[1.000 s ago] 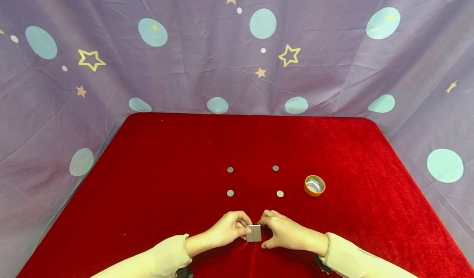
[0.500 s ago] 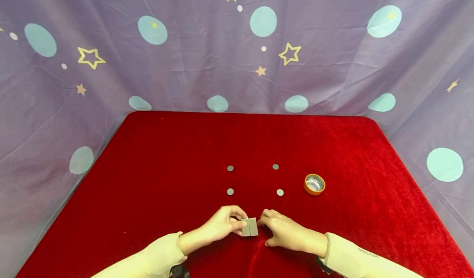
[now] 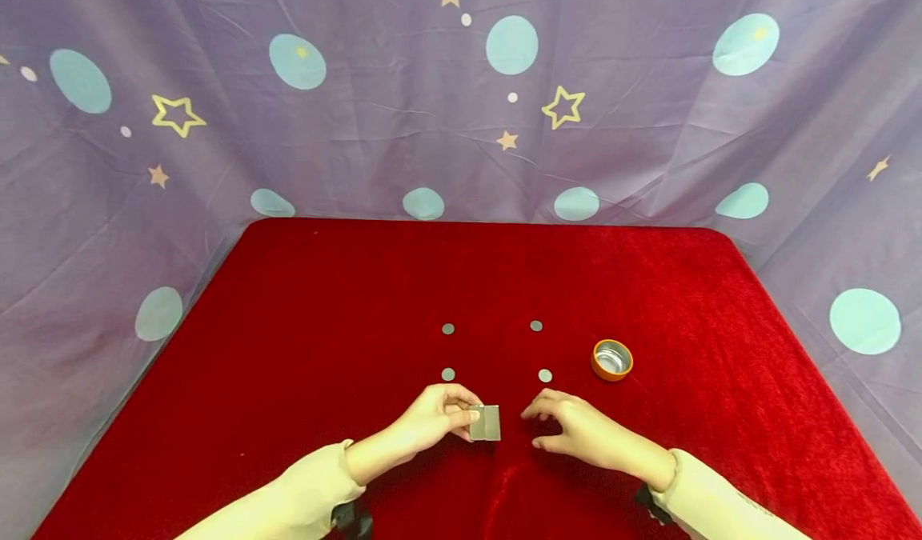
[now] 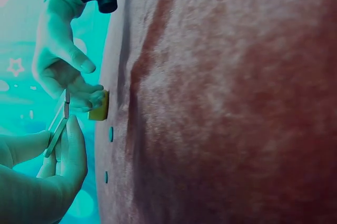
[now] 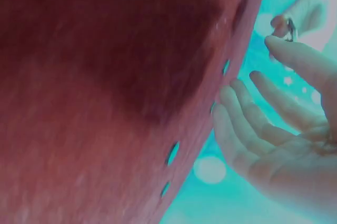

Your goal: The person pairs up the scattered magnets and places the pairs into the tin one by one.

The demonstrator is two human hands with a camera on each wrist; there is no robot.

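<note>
My left hand [image 3: 436,418] pinches a small flat silver-grey square piece [image 3: 485,423] between thumb and fingers, held by its left part. A seam runs down the middle of the piece, and in the left wrist view it looks like thin plates set at a slight angle. To its right, my right hand [image 3: 576,428] is apart from it, fingers loosely bent and holding nothing. In the right wrist view the palm of the right hand [image 5: 284,150] shows, with its fingers spread. Beyond both hands, several grey discs [image 3: 545,375] lie flat in a rough square.
A small bowl [image 3: 611,361] with an orange outside and metal inside stands right of the discs. Red velvety cloth [image 3: 346,308] covers the table. A purple curtain [image 3: 389,156] with stars and dots hangs behind and at the sides.
My left hand has moved forward and slightly left with the square piece. My right hand, close beside the piece earlier, has drawn away to the right and forward.
</note>
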